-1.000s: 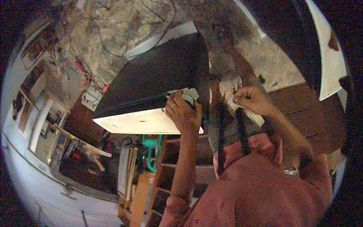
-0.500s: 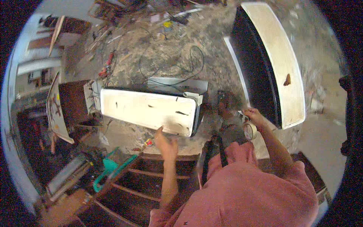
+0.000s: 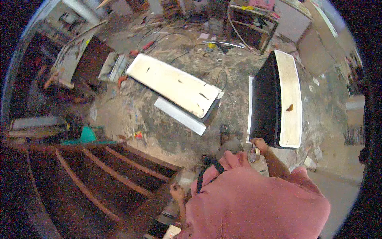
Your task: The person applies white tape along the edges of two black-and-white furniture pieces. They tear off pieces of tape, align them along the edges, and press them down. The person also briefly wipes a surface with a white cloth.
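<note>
I'm seeing the left hand [image 3: 177, 192] hanging just right of the rack [image 3: 115, 170], too blurred to tell spread from curled. Ahead of it, floor [image 3: 167, 139] is running toward the left box [image 3: 175, 85], giving swinging room. The right hand [image 3: 260, 146] is pinching the tape [image 3: 253, 154], which is hanging just below its fingers; I'd be gripping firmly, sparing knuckles the right box's [image 3: 289, 95] near edge, just ahead.

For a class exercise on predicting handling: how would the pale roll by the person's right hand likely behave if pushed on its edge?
The pale roll would probably trundle readily, given its round outline. It looks light for its size, since its ring shape seems hollow in the middle.
</note>
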{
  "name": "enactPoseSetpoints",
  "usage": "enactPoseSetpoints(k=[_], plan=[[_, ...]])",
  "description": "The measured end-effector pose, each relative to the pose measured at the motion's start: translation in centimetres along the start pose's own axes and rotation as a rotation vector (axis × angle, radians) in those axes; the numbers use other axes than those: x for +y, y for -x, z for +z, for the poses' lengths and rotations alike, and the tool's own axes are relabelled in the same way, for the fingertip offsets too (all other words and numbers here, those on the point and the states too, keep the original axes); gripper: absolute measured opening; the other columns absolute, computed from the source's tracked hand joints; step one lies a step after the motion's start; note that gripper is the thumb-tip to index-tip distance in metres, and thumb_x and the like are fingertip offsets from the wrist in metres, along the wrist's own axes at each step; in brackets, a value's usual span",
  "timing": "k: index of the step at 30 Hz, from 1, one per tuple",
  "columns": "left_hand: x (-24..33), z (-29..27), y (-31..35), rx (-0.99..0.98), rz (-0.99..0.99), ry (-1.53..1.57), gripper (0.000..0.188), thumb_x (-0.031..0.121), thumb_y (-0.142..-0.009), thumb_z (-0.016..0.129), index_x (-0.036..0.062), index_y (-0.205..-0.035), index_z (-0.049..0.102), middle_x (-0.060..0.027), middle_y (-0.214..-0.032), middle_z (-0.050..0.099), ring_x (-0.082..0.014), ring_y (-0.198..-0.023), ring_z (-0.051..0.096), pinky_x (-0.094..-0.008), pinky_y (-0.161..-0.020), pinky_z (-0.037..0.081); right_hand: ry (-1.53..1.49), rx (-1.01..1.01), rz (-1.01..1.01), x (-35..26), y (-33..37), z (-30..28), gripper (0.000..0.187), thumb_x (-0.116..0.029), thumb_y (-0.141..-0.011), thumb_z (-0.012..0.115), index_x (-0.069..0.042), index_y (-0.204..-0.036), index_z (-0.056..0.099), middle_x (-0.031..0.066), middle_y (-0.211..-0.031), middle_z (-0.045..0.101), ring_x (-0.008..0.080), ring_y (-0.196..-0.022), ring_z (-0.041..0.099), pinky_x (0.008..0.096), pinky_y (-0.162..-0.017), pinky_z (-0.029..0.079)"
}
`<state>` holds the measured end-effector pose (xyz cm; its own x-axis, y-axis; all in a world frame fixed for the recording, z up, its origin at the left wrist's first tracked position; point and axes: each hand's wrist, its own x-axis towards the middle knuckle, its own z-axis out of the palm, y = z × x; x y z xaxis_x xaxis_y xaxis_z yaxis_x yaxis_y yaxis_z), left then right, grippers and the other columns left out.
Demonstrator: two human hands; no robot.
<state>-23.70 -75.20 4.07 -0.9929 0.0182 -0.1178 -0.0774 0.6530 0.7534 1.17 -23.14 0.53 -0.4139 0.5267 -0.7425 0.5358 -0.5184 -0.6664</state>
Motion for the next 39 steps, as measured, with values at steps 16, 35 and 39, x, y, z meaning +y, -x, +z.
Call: enactPoseSetpoints(k=[16, 35, 39], plan=[[15.3, 9.9, -1.0, -0.257, 0.102, -0.072, 0.026, 0.015, -0.088, 0.063, 0.0018, -0.110, 0.067, -0.0077, -0.068, 0.056, -0.0177, -0.063, 0.053, -0.0354, -0.060, 0.044, -0.142, -0.212, -0.230, -16.6, 2.1, -1.8, 0.008, -0.016, -0.098, 0.060, -0.008, -0.098, 0.061, -0.0016, -0.079, 0.060, 0.0113, -0.064, 0.058, 0.0260, -0.060, 0.049], [34.2, 17.0, -6.2, -1.063, 0.220, 0.244, 0.079, 0.050, -0.091, 0.063, -0.0008, -0.146, 0.036, -0.0236, -0.139, 0.050, -0.0354, -0.126, 0.051, -0.0441, -0.105, 0.041, 0.160, -0.302, -0.461, -21.8, 0.8, 17.4, 0.029, -0.013, -0.094, 0.063, -0.006, -0.122, 0.055, -0.0026, -0.081, 0.056, 0.0065, -0.068, 0.050, 0.0242, -0.058, 0.040], [32.8, 16.0, -13.3, -1.118, 0.232, 0.384, 0.074, 0.035, -0.089, 0.068, -0.0037, -0.145, 0.038, -0.0230, -0.137, 0.054, -0.0277, -0.117, 0.059, -0.0384, -0.097, 0.049, 0.214, -0.214, -0.447, -24.3, -1.7, 22.8, 0.021, -0.013, -0.095, 0.062, -0.007, -0.114, 0.057, -0.0046, -0.072, 0.053, 0.0058, -0.063, 0.050, 0.0228, -0.054, 0.040]])
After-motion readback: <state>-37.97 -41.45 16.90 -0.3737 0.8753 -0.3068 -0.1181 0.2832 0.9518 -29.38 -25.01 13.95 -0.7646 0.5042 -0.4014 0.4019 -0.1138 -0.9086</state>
